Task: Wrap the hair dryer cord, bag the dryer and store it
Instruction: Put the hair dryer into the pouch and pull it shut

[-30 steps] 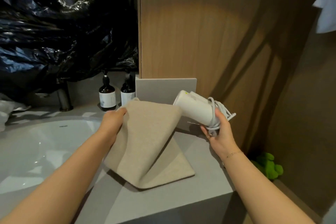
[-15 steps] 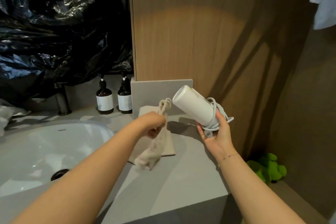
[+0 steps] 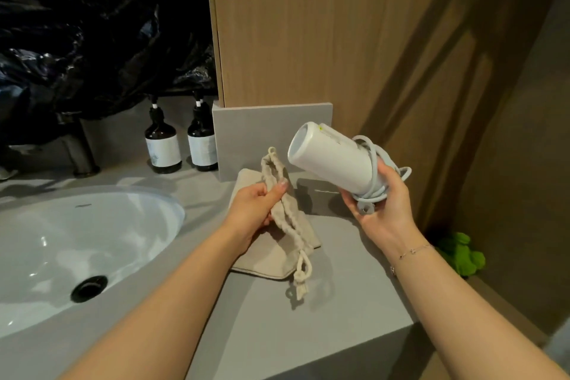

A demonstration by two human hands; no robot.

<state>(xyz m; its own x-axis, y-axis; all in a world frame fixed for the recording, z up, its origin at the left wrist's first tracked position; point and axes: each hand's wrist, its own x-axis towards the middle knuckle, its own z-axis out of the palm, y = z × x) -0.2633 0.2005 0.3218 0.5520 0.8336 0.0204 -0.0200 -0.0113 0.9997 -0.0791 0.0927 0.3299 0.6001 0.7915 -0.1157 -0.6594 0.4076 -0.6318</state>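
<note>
Beige cloth drawstring bag (image 3: 279, 244), held at its gathered mouth by the left hand (image 3: 254, 213); the lower part of the bag rests on the grey countertop (image 3: 271, 327), while the mouth is lifted clear of it. The left forearm enters from the lower left and rises diagonally toward the centre, with the thumb pressed over the fabric and the remaining fingers curled beneath it, pinching the cloth. A twisted drawstring (image 3: 297, 244) runs down the front of the bag and ends in a knot that hangs just over the counter.

The right hand (image 3: 381, 210), palm turned toward the camera, grips the rear end of the white hair dryer (image 3: 331, 160), fingers curled round the barrel. The dryer is held in the air above the counter's right portion, tilted so that its open nozzle points up and to the left, toward the bag. Its grey cord (image 3: 377, 170) is coiled in loops round the rear of the barrel, under the fingers; a grey piece protrudes below the thumb. The right forearm enters from the lower right and wears a thin bracelet (image 3: 415, 251).

Bag and dryer are near each other but apart. Behind the bag stand two dark pump bottles (image 3: 182, 145); a white sink basin (image 3: 77, 244) lies to the left.
</note>
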